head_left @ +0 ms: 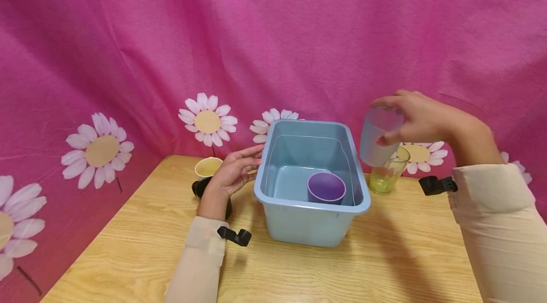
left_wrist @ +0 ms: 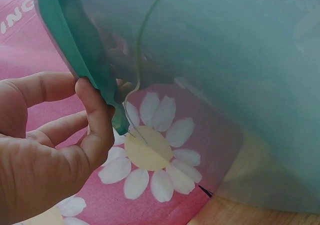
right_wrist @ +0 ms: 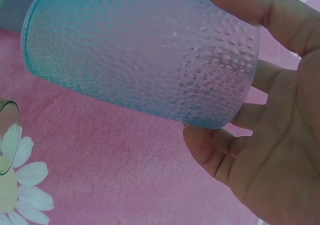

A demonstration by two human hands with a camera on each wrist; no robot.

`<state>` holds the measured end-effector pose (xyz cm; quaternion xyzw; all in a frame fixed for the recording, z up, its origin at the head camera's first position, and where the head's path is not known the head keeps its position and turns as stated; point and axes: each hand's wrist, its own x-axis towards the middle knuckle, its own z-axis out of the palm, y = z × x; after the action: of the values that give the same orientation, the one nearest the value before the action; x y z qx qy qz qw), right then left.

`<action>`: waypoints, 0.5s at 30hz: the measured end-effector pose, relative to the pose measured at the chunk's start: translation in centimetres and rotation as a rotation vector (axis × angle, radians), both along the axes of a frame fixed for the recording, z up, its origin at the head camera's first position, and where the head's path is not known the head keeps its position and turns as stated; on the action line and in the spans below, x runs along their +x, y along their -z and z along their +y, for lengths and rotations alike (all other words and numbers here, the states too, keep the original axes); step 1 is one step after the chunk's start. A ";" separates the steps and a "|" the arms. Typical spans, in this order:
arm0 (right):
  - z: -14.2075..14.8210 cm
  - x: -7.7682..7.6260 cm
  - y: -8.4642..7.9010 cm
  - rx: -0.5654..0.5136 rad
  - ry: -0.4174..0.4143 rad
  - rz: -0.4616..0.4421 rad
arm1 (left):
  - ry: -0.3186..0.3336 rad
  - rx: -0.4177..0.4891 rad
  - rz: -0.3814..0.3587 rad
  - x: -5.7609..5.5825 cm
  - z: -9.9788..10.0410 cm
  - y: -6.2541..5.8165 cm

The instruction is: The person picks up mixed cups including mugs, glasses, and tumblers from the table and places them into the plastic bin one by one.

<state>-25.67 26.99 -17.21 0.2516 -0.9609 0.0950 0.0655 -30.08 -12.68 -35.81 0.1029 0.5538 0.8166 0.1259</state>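
In the head view my right hand holds a translucent blue tumbler in the air, to the right of the tub and above its rim. Thumb and fingers grip one end of it, while the other end points down; the right wrist view shows its dimpled wall. My left hand is at the left rim of a grey-blue plastic tub, and the left wrist view has its thumb and fingers pinching that rim. Inside the tub, near its front right corner, sits a purple cup.
Behind the tumbler, a green-yellow glass stands on the wooden table, right of the tub. A yellow cup and a black object are at the left, partly hidden by my left hand. A pink flowered cloth hangs behind.
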 end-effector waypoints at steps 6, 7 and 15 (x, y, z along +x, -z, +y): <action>-0.9 -0.2 -0.1 0.011 -0.006 0.016 | -0.002 -0.004 -0.001 0.0 -0.1 0.0; -1.0 -0.2 -0.1 0.010 -0.006 0.013 | -0.001 -0.004 -0.001 -0.1 0.0 0.0; -2.2 -0.6 0.3 0.004 -0.027 0.028 | 0.003 -0.009 0.004 -0.2 0.0 0.2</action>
<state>-26.25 24.80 -17.50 0.2658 -0.9567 0.0904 0.0773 -30.29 -12.70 -35.97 0.1051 0.5574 0.8138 0.1265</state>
